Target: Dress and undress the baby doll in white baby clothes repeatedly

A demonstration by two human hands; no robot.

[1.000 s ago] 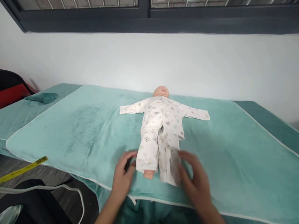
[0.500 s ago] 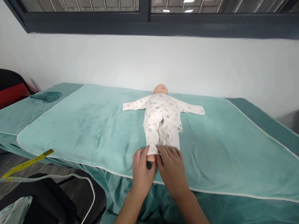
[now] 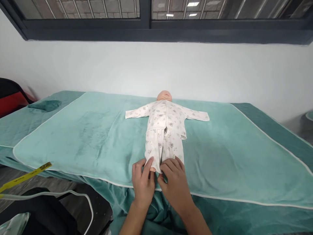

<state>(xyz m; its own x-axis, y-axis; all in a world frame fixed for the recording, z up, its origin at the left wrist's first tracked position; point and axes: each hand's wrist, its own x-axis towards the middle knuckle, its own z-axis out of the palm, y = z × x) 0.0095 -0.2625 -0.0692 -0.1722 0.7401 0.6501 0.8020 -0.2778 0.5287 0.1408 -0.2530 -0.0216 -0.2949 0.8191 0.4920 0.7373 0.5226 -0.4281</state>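
A baby doll (image 3: 164, 95) lies on its back on the bed, head toward the wall and arms spread out. It wears a white printed top (image 3: 160, 114) and matching trousers (image 3: 153, 143). My left hand (image 3: 143, 178) pinches the outer side of the hem of the trouser leg on the left. On the inner side of that same hem, the fingers of my right hand (image 3: 173, 176) are closed on the cloth. A bit of the doll's foot peeks out under the hem; the other leg's end is hidden behind my right hand.
A light green blanket (image 3: 73, 140) with white piping covers the bed, which stands against a white wall (image 3: 156, 68) below a dark window frame (image 3: 97, 31). At lower left are a black chair (image 3: 49, 209), a white cable (image 3: 61, 192) and a yellow tag (image 3: 26, 176).
The hem has been drawn down toward me, so less of the doll's foot shows. Both hands still hold it. The view has shifted slightly.
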